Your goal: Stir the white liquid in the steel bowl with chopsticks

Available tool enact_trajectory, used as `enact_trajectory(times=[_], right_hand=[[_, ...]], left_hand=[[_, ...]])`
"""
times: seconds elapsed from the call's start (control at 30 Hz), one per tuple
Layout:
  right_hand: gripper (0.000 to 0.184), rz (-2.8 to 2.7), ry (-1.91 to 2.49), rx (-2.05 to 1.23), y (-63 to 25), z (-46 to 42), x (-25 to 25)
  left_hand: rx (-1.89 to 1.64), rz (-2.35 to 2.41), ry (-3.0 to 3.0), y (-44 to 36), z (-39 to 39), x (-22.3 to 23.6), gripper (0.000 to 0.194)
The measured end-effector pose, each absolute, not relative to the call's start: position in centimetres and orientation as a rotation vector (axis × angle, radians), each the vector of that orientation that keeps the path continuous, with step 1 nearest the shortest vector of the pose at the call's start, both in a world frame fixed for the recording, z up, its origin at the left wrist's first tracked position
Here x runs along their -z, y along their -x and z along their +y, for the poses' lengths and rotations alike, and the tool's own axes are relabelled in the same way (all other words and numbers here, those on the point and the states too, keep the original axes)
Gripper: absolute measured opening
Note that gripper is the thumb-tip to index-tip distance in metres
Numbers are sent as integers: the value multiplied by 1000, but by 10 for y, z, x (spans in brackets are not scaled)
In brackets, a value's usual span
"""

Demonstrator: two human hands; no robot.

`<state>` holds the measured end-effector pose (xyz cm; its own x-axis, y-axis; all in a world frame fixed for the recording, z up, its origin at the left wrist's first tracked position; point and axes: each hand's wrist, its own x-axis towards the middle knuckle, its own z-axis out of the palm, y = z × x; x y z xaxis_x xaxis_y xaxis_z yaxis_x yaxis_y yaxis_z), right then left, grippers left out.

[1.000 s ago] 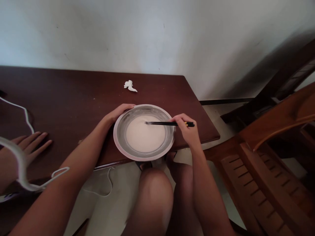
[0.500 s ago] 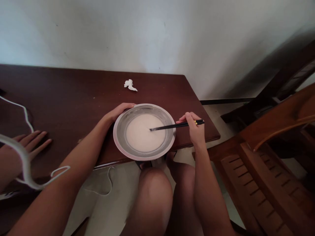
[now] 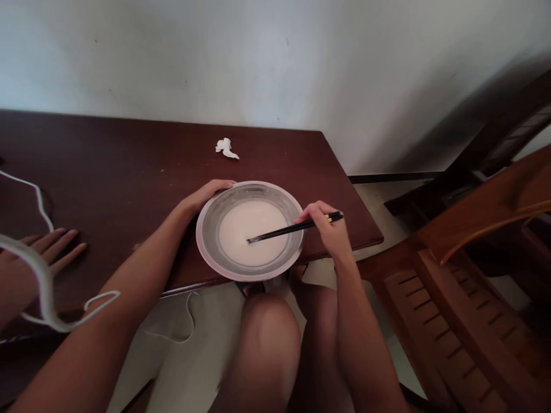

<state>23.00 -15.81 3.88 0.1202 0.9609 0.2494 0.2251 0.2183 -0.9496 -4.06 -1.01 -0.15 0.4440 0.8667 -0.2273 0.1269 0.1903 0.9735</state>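
A wide metal basin (image 3: 206, 252) stands at the table's front edge, its near rim reaching past it. Inside lies a smooth, milky white liquid (image 3: 252, 221). My left hand (image 3: 210, 192) grips the basin's rim at the far left; its thumb and some fingers are partly hidden. Between the fingers of my right hand (image 3: 325, 223), over the basin's right rim, is a pair of black chopsticks (image 3: 284, 230) with yellow bands near the top. Their tips dip into the liquid near its middle.
A crumpled white tissue (image 3: 226, 148) lies on the dark wooden table (image 3: 107, 149) behind the basin. Another person's hand (image 3: 55, 249) rests flat at the left, near a white cable (image 3: 41, 198). A wooden chair (image 3: 434, 298) stands at the right.
My right hand and the chopsticks have moved left, and the tips now sit lower and further left in the liquid. My left hand stays on the rim.
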Motion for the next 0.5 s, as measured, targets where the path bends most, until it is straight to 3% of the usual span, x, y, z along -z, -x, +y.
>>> enact_trajectory(times=[0.1, 0.23, 0.4, 0.5], right_hand=[[32, -1507, 1245, -781, -226, -157, -40], [38, -1301, 1302, -613, -234, -156, -40], [36, -1357, 1249, -812, -230, -158, -40], [31, -1480, 1255, -767, -228, -156, -41]], left_hand=[[-644, 1015, -1297, 41, -11, 0, 35], [-644, 1006, -1314, 42, -7, 2, 33], [-580, 1003, -1338, 47, 3, 7, 30], [-598, 1021, -1348, 48, 4, 8, 32]])
